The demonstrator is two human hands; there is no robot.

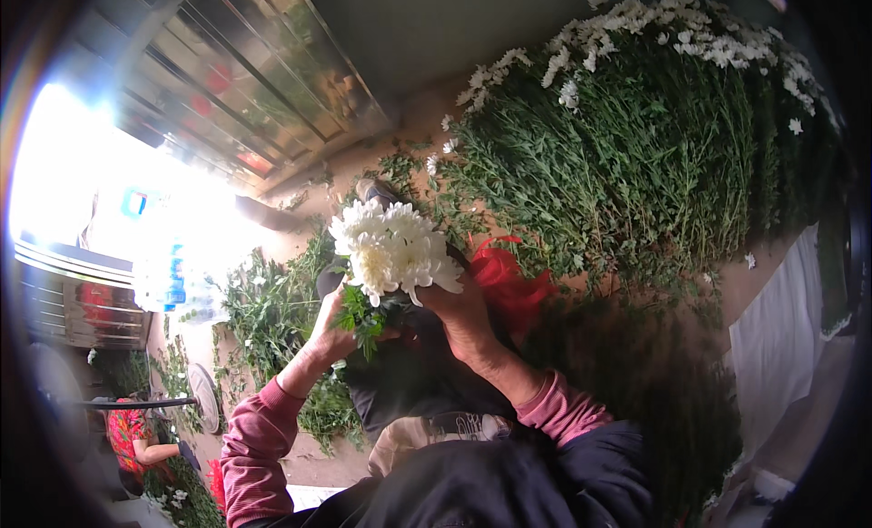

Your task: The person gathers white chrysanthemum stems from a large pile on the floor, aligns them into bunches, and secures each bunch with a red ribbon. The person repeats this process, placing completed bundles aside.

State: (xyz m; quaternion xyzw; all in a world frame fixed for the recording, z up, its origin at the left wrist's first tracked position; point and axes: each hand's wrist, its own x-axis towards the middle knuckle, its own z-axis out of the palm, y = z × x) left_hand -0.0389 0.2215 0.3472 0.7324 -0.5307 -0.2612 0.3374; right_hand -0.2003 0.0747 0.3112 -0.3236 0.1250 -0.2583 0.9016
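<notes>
A bunch of white chrysanthemums [392,249] is held up before me, with green leaves [362,318] hanging below the blooms. My left hand [335,327] grips it from the left, around the leaves and stems. My right hand [455,310] closes on its right side, just under the flower heads. The fingertips of both hands are partly hidden by the flowers and leaves. Below the bunch lies my dark-clothed lap. Red plastic ribbon [507,279] lies just right of my right hand.
A large pile of white chrysanthemums with long green stems [647,140] covers the floor at the upper right. Loose greenery [272,303] lies at the left. A metal gate [252,72] stands at the upper left. Another person in a red patterned shirt [129,429] works at the lower left, by a fan.
</notes>
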